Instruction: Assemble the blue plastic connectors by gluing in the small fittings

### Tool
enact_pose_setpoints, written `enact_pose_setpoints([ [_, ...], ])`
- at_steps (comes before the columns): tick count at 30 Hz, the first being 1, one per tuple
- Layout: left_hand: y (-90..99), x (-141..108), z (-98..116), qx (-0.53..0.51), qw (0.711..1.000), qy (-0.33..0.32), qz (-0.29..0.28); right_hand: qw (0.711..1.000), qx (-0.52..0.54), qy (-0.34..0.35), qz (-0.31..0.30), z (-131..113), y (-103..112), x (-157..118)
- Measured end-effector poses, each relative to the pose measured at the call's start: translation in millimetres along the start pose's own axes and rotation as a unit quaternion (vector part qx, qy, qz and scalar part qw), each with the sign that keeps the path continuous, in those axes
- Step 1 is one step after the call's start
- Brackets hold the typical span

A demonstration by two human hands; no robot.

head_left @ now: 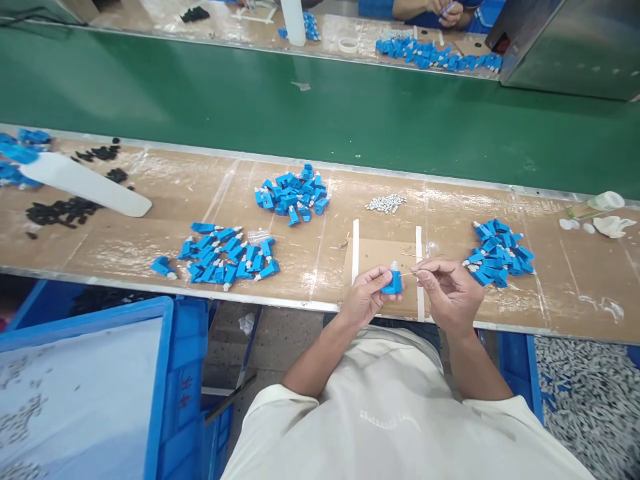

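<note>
Blue plastic connector (391, 283) pinched in left hand (367, 297), lower centre, above cardboard pad (385, 257) | right hand (450, 290) pinches thin pin (409, 273) at its tip | risk: pin slips or bends, it's slender, grip is fingertip-only | around: blue piles centre (293, 193), left (227, 253), right (500, 253); small silver parts (386, 203) | nothing blocking.

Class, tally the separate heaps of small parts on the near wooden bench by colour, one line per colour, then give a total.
Blue connector heaps: 4 (centre, left-centre, right, far left)
Black part heaps: 3 ()
Silver part heaps: 1
Total: 8 heaps
</note>
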State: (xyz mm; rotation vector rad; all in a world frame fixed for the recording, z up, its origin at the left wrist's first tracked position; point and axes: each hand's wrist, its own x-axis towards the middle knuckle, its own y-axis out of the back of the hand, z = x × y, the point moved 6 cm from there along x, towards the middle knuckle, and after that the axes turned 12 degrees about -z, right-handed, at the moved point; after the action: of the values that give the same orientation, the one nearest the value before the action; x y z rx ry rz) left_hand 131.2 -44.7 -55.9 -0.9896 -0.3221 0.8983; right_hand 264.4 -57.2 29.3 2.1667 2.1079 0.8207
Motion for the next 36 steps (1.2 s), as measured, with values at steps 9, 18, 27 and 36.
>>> enact_pose_setpoints([
  [9,0.7,-0.7,0.5,0.011,1.000,0.005,0.004,0.999,-0.037,0.008,-0.007,-2.2,-2.3,3.2],
  [18,3.0,0.4,0.8,0.023,1.000,0.007,-0.003,0.995,-0.077,0.056,-0.010,-8.6,-4.4,5.4],
  [27,5.2,-0.3,-0.2,0.015,1.000,0.015,-0.013,0.995,-0.088,0.043,-0.030,-8.4,-6.4,9.4],
  [36,13.2,-0.6,-2.7,-0.048,0.998,0.040,-0.011,0.997,0.062,-0.001,0.054,-0.5,9.2,7.0],
])
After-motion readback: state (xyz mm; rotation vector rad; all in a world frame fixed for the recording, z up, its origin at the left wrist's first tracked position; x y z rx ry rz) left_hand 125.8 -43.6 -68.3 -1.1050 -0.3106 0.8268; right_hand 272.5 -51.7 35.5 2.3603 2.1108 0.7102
